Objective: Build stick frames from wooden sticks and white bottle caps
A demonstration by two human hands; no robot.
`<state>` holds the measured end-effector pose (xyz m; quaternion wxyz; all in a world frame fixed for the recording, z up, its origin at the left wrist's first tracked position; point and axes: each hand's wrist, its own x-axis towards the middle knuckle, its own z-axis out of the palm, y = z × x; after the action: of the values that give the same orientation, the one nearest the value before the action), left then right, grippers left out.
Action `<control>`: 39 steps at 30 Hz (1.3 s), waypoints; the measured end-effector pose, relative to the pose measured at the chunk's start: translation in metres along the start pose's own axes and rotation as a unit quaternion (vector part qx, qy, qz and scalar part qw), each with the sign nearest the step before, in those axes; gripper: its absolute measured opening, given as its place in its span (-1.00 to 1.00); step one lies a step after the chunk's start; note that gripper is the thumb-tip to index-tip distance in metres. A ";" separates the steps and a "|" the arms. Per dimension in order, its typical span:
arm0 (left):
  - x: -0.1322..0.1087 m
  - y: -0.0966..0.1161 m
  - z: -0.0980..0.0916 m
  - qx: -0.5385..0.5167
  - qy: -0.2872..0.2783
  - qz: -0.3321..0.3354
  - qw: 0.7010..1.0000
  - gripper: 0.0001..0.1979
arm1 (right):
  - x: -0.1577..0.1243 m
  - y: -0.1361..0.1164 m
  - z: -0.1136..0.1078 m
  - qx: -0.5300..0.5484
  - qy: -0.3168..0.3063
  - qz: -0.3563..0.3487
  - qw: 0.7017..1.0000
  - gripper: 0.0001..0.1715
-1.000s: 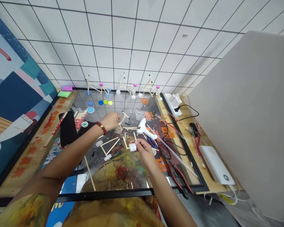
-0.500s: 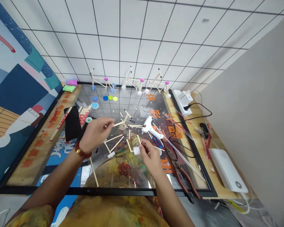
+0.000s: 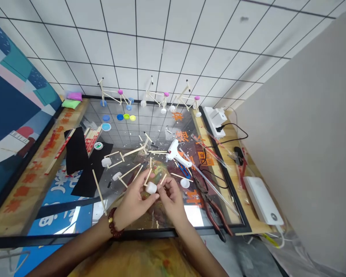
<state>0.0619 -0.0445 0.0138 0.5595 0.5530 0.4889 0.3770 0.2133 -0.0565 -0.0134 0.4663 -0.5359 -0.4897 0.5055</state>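
Observation:
Both hands meet near the front of the glass tabletop. My left hand [image 3: 134, 202] is closed on a small stick piece with a white bottle cap [image 3: 151, 187], a thin wooden stick [image 3: 148, 177] rising at its left. Fingers of my right hand [image 3: 173, 198] pinch the same piece from the right, by another stick [image 3: 163, 179]. The exact contact of the fingertips is partly hidden. To the left lie two similar parts, each with a white cap [image 3: 106, 162] and sticks. A bare stick frame [image 3: 137, 150] lies beyond the hands, and a loose white cap [image 3: 185, 183] lies to the right.
A white glue gun [image 3: 177, 154], blue scissors [image 3: 185, 171] and red-handled pliers [image 3: 216, 215] lie right of the hands. Three stick bicycle models [image 3: 158, 98] stand along the back. Black sheets [image 3: 76, 150] and packed sticks [image 3: 92, 140] are left; a power strip [image 3: 215, 121] is right.
My left hand has come right and down to join my right hand at the capped stick piece. A capped stick part at the left is now uncovered. The view has shifted slightly.

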 end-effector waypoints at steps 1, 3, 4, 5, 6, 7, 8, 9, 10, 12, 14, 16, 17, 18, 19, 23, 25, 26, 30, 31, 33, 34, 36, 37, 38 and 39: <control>0.001 0.000 -0.001 0.027 -0.002 0.011 1.000 -0.33 | -0.002 -0.001 -0.003 0.008 -0.018 0.016 1.000 -0.77; 0.001 0.002 -0.007 0.093 -0.012 0.039 0.995 -0.37 | -0.008 -0.006 -0.013 -0.015 -0.053 0.034 0.998 -0.76; 0.000 0.004 -0.011 0.127 -0.018 0.050 0.990 -0.37 | -0.009 -0.010 -0.020 -0.049 -0.060 0.029 0.997 -0.74; -0.001 0.007 -0.015 0.158 -0.026 0.057 0.985 -0.36 | -0.010 -0.015 -0.027 -0.089 -0.057 0.017 0.994 -0.72; -0.003 0.010 -0.019 0.185 -0.037 0.060 0.980 -0.36 | -0.009 -0.021 -0.035 -0.126 -0.047 0.002 0.991 -0.73; -0.005 0.013 -0.022 0.205 -0.049 0.062 0.976 -0.36 | -0.005 -0.029 -0.041 -0.157 -0.030 -0.016 0.987 -0.75; -0.007 0.017 -0.026 0.218 -0.057 0.063 0.972 -0.38 | 0.002 -0.037 -0.046 -0.184 -0.018 -0.035 0.982 -0.76; -0.010 0.020 -0.028 0.225 -0.058 0.067 0.970 -0.40 | 0.011 -0.045 -0.048 -0.207 -0.003 -0.057 0.977 -0.77; -0.013 0.022 -0.030 0.226 -0.051 0.073 0.970 -0.41 | 0.023 -0.052 -0.047 -0.227 0.004 -0.074 0.971 -0.77; -0.020 0.024 -0.034 0.210 -0.021 0.079 0.974 -0.44 | 0.053 -0.062 -0.039 -0.231 -0.001 -0.097 0.968 -0.77; -0.027 0.025 -0.039 0.160 0.015 0.067 0.985 -0.45 | 0.086 -0.065 -0.024 -0.231 -0.005 -0.110 0.967 -0.68; -0.034 0.024 -0.047 0.081 0.054 0.042 0.994 -0.45 | 0.117 -0.062 -0.009 -0.249 0.022 -0.104 0.963 -0.52; -0.037 0.024 -0.053 0.039 0.076 0.028 0.996 -0.44 | 0.130 -0.060 -0.002 -0.264 0.028 -0.098 0.959 -0.47; -0.039 0.024 -0.059 0.000 0.098 0.015 0.995 -0.42 | 0.141 -0.058 0.004 -0.282 0.029 -0.090 0.955 -0.45; -0.041 0.023 -0.066 -0.036 0.122 0.005 0.992 -0.40 | 0.150 -0.056 0.010 -0.300 0.029 -0.081 0.950 -0.48; -0.045 0.024 -0.089 -0.146 0.204 -0.029 0.968 -0.40 | 0.165 -0.056 0.020 -0.318 -0.015 -0.047 0.947 -0.69; -0.043 0.026 -0.095 -0.190 0.225 -0.043 0.955 -0.43 | 0.162 -0.061 0.020 -0.266 -0.024 -0.027 0.963 -0.64; -0.042 0.027 -0.097 -0.209 0.231 -0.046 0.949 -0.44 | 0.159 -0.064 0.019 -0.230 -0.021 -0.022 0.973 -0.62; -0.033 0.037 -0.101 -0.285 0.233 -0.036 0.929 -0.50 | 0.138 -0.072 0.003 -0.069 -0.045 -0.079 0.993 -0.56; -0.030 0.040 -0.101 -0.308 0.228 -0.039 0.923 -0.53 | 0.132 -0.073 -0.002 -0.029 -0.060 -0.096 0.993 -0.56; -0.022 0.045 -0.100 -0.366 0.208 -0.064 0.905 -0.61 | 0.118 -0.068 -0.011 0.037 -0.071 -0.113 0.990 -0.56; -0.018 0.047 -0.098 -0.398 0.192 -0.086 0.893 -0.67 | 0.111 -0.064 -0.015 0.061 -0.058 -0.119 0.989 -0.55; -0.008 0.049 -0.091 -0.455 0.133 -0.148 0.868 -0.79 | 0.097 -0.052 -0.018 0.090 -0.020 -0.134 0.987 -0.54; -0.004 0.050 -0.086 -0.472 0.094 -0.181 0.858 -0.84 | 0.090 -0.045 -0.018 0.096 -0.010 -0.144 0.985 -0.54; 0.000 0.050 -0.081 -0.478 0.052 -0.211 0.851 -0.86 | 0.083 -0.038 -0.018 0.098 -0.005 -0.155 0.983 -0.56; 0.004 0.050 -0.075 -0.473 0.013 -0.232 0.850 -0.86 | 0.077 -0.032 -0.017 0.096 -0.006 -0.168 0.981 -0.60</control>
<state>-0.0033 -0.0173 0.0695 0.8183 0.0869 0.3729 0.4287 0.2294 0.0228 0.0127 0.5912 -0.3959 -0.5244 0.4677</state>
